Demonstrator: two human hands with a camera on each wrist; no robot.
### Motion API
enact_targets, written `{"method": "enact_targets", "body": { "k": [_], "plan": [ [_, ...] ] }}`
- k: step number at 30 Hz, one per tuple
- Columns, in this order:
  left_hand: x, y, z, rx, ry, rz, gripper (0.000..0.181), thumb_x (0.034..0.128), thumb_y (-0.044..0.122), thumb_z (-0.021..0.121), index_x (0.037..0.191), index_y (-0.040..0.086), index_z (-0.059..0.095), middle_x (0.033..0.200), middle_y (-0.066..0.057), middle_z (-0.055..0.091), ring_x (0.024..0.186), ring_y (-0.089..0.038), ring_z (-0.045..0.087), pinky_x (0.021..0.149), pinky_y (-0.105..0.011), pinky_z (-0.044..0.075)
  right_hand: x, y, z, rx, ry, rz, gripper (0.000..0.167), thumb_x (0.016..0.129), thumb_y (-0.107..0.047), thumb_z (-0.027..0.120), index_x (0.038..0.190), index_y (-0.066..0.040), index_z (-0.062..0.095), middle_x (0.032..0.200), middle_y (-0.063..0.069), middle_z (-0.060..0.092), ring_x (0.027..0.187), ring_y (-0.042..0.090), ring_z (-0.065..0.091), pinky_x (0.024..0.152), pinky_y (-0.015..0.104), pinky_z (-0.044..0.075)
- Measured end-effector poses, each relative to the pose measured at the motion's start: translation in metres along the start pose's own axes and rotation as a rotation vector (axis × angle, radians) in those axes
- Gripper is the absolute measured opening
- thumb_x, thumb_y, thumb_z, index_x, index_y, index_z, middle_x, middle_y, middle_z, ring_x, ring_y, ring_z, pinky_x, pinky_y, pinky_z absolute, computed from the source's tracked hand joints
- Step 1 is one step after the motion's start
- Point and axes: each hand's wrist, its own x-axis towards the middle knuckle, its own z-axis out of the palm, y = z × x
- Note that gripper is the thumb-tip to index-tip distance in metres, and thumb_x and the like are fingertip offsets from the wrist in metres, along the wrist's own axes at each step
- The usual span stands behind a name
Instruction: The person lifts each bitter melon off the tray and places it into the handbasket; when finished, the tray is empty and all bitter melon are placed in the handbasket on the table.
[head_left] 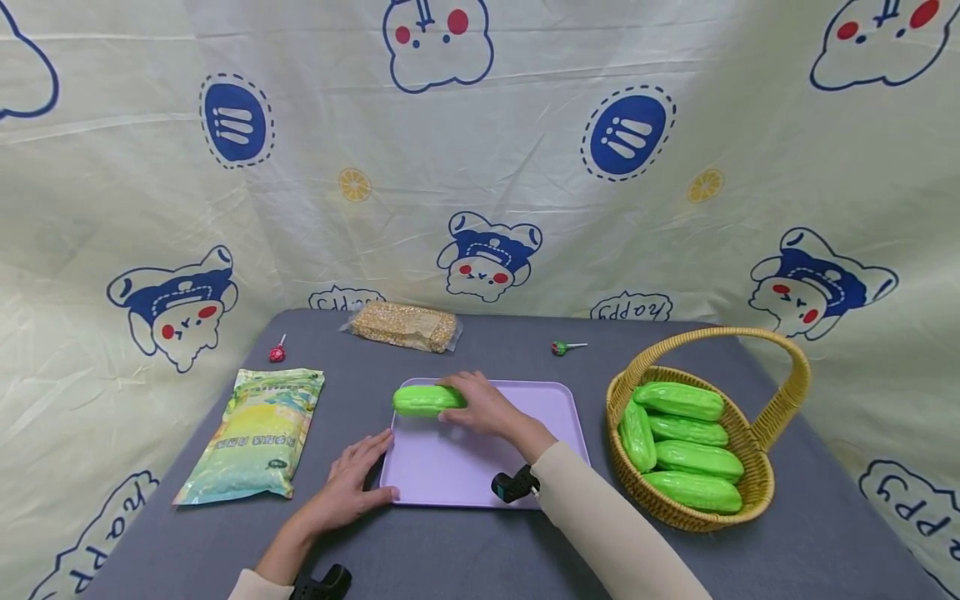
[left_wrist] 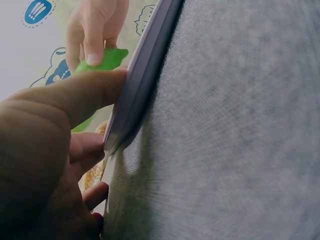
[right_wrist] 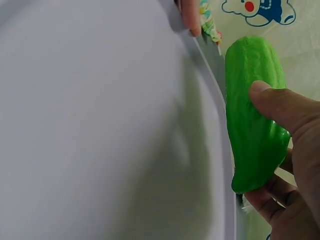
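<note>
My right hand [head_left: 491,408] grips a bright green cucumber [head_left: 420,401] near its right end, over the far left part of a lilac tray [head_left: 472,475]. In the right wrist view the thumb lies across the cucumber [right_wrist: 252,115] and the other fingers are partly hidden behind it. My left hand [head_left: 352,483] rests at the tray's left edge, its thumb near the front corner. Seen from the left wrist, the thumb and a fingertip touch the tray's rim [left_wrist: 137,75]. Several more green cucumbers [head_left: 693,458] lie in a woven basket [head_left: 761,467] on the right.
A yellow-green printed bag [head_left: 255,437] lies left of the tray. Behind it sits a red lollipop [head_left: 277,353]. At the back are a clear pack of grains [head_left: 405,326] and a green lollipop [head_left: 560,347]. The basket's tall handle [head_left: 795,392] arches upward. A grey cloth covers the table [head_left: 450,550].
</note>
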Motion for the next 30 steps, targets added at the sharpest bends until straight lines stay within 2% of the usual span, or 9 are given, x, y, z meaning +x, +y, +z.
{"method": "enact_targets", "body": {
  "k": [12,21,30],
  "plan": [
    [0.000,0.000,-0.001,-0.007,-0.007,-0.009,0.079,0.0812,0.036,0.071,0.147,0.010,0.034,0.155,-0.011,0.029,0.141,-0.043,0.017,0.104,-0.069,0.009,-0.025,-0.010,-0.020,0.003,0.087,-0.042,0.050,0.082,-0.030,0.072,0.127,-0.012,0.058,0.120,0.007,0.061,0.101,0.020,0.050,0.085,0.036,0.042],
    [0.002,-0.002,0.001,0.007,0.004,-0.002,0.081,0.0800,0.036,0.072,0.146,0.009,0.034,0.154,-0.011,0.030,0.140,-0.043,0.018,0.104,-0.068,0.010,-0.045,-0.014,-0.034,0.025,0.116,-0.007,0.050,0.082,-0.031,0.072,0.128,-0.015,0.058,0.116,0.003,0.061,0.097,0.016,0.045,0.079,0.031,0.038],
    [0.001,-0.002,0.001,0.014,0.012,0.007,0.081,0.0796,0.035,0.073,0.145,0.008,0.035,0.153,-0.012,0.031,0.140,-0.043,0.019,0.104,-0.068,0.010,-0.066,-0.015,-0.045,0.027,0.143,-0.014,0.050,0.082,-0.031,0.072,0.128,-0.017,0.058,0.113,0.001,0.061,0.097,0.015,0.045,0.079,0.030,0.038]
  ]
}}
